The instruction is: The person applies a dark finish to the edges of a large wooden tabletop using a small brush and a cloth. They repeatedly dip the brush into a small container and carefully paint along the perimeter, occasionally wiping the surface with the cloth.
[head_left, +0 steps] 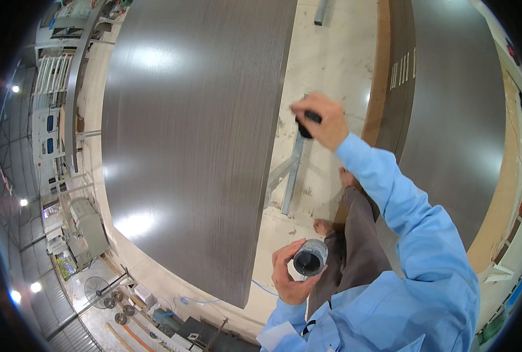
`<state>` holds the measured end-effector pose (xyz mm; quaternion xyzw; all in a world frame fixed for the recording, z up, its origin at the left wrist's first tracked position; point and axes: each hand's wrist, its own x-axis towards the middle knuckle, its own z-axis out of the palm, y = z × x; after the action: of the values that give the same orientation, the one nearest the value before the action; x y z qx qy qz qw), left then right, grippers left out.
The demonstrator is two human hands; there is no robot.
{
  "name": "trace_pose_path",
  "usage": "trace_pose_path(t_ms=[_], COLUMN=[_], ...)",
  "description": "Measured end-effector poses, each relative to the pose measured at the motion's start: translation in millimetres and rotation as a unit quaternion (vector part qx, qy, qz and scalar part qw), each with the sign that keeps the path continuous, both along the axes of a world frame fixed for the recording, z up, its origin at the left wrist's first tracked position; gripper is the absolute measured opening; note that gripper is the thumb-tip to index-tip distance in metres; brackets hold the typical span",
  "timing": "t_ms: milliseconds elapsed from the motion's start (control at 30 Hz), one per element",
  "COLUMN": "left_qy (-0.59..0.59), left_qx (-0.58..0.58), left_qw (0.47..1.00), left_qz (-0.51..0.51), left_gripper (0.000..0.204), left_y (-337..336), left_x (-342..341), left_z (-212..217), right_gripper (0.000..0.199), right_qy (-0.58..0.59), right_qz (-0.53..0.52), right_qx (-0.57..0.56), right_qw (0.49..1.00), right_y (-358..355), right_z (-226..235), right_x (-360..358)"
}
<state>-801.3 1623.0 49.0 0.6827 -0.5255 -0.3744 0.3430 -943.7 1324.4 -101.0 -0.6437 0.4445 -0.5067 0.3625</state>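
My left hand (290, 273) is wrapped round a small grey cup (318, 248) with dark liquid or paste inside, its mouth facing up. My right hand (325, 119) reaches forward, closed on a small black object (308, 124); motion blur hides its exact kind, perhaps a pad or brush. That hand is just right of the edge of a large dark brown wood-grain panel (196, 129) and looks apart from it. The panel lies flat, with lamp light shining on its smooth face.
A metal stand leg (291, 182) shows beside the panel, over the pale, stained floor (343, 64). To the right lies a stack of similar dark panels (454, 117). A standing fan (98, 291) and a thin blue hose (264, 287) are at lower left.
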Motion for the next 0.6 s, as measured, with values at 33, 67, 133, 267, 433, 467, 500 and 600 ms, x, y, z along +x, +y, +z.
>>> trace_pose_path(t_ms=[33,67,133,267,433,467,500,600], left_qy=[0.000,0.003,0.014,0.045,0.052,0.059,0.069,0.078], left_qx=[-0.008,-0.015,-0.024,-0.034,-0.047,-0.047,-0.049,-0.061], left_qw=[1.000,1.000,1.000,0.998,0.997,0.997,0.996,0.995], left_qz=[0.002,0.005,0.010,0.028,0.033,0.036,0.038,0.035], left_gripper=[0.078,0.078,0.078,0.077,0.076,0.076,0.075,0.075], left_y=[4.8,11.6,26.4,55.9,102.7,113.2,123.0,148.9], left_x=[2.7,5.1,12.7,22.4,46.7,52.6,57.6,74.8], left_z=[-2.0,-3.3,-6.9,-24.6,-43.9,-46.3,-48.0,-52.1], right_gripper=[0.025,0.023,0.017,0.016,0.010,0.009,0.010,0.011], right_qy=[0.034,0.058,0.039,-0.009,0.072,0.075,0.064,0.159], right_qz=[0.047,0.099,0.220,0.129,-0.115,-0.140,-0.120,-0.040], right_qx=[-0.024,-0.063,-0.001,0.009,-0.081,-0.081,-0.064,-0.120], right_qw=[0.998,0.991,0.975,0.992,0.987,0.984,0.989,0.979], right_y=[15.6,37.3,86.4,115.9,55.3,52.2,55.6,90.8], right_z=[-1.4,-1.6,1.2,23.9,41.3,41.7,41.8,44.9], right_x=[1.8,4.1,8.7,9.1,15.8,19.8,23.9,36.5])
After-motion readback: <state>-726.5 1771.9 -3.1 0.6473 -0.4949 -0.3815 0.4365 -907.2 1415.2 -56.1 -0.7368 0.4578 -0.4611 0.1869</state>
